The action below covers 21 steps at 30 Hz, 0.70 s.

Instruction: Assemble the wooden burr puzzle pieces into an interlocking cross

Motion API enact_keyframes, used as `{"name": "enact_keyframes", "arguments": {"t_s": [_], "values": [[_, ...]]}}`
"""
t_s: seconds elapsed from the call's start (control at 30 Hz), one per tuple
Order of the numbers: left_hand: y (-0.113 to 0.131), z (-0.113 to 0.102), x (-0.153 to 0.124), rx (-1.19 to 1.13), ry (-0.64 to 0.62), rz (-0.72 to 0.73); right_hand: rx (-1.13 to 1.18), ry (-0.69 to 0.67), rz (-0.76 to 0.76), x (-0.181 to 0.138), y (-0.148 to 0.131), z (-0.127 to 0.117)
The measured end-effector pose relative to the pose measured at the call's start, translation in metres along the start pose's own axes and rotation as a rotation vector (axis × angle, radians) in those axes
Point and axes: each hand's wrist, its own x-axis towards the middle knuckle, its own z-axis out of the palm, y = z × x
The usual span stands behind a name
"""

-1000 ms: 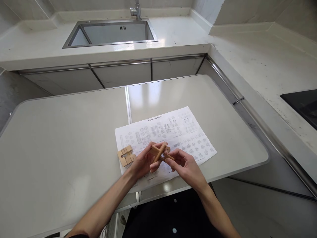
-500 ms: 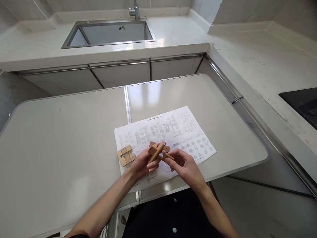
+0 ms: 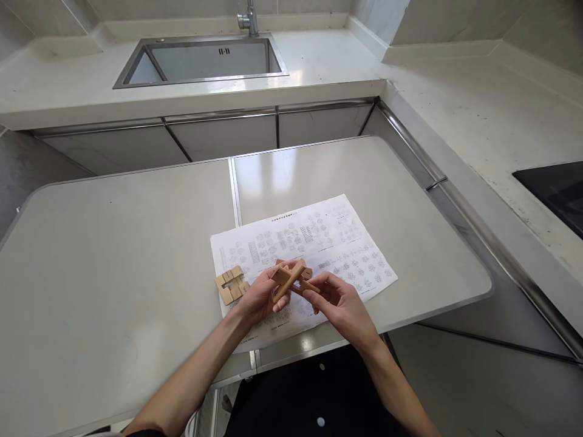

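Note:
Between my hands, above a printed sheet (image 3: 314,243), several wooden puzzle pieces (image 3: 290,281) cross one another. My left hand (image 3: 263,296) is closed round their left side, partly hiding them. On the right, my right hand (image 3: 334,300) pinches the end of one piece between thumb and fingertips. To the left of my left hand, more notched wooden pieces (image 3: 226,294) lie side by side on the sheet's edge. The sheet carries rows of small line drawings and print too fine to read.
The sheet lies on a pale folding table (image 3: 136,243) with a metal seam (image 3: 234,191) down its middle. Behind it are a counter with a sink (image 3: 200,60) and a faucet (image 3: 248,21). Another counter (image 3: 478,109) with a black panel (image 3: 558,191) runs along the right.
My left hand's fingers have shifted slightly on the wooden pieces, and the crossing piece has tilted a little. My right hand keeps its pinch in nearly the same place.

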Motion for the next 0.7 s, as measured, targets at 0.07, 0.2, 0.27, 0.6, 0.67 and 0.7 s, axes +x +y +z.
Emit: {"name": "enact_keyframes", "arguments": {"t_s": [0.07, 0.2, 0.27, 0.6, 0.67, 0.7], "values": [[0.0017, -0.0009, -0.0003, 0.027, 0.027, 0.002, -0.012, -0.005, -0.013, -0.0004, 0.0000, -0.0014], [0.0020, -0.0035, -0.0014, 0.039, 0.041, -0.014, -0.045, -0.011, -0.040, -0.0018, -0.0021, -0.0028], [0.0014, -0.0040, -0.0016, 0.040, 0.041, -0.024, -0.062, 0.000, -0.051, -0.0023, -0.0032, -0.0023], [-0.0016, 0.0028, 0.0002, 0.047, 0.074, 0.044, -0.070, 0.022, -0.068, -0.0027, -0.0037, -0.0003], [-0.0020, 0.0026, 0.0002, 0.060, 0.066, 0.049, -0.064, 0.020, -0.070, -0.0024, -0.0036, -0.0010], [-0.0019, 0.0029, 0.0000, 0.062, 0.061, 0.054, -0.064, 0.019, -0.070, -0.0021, -0.0036, -0.0013]]}}
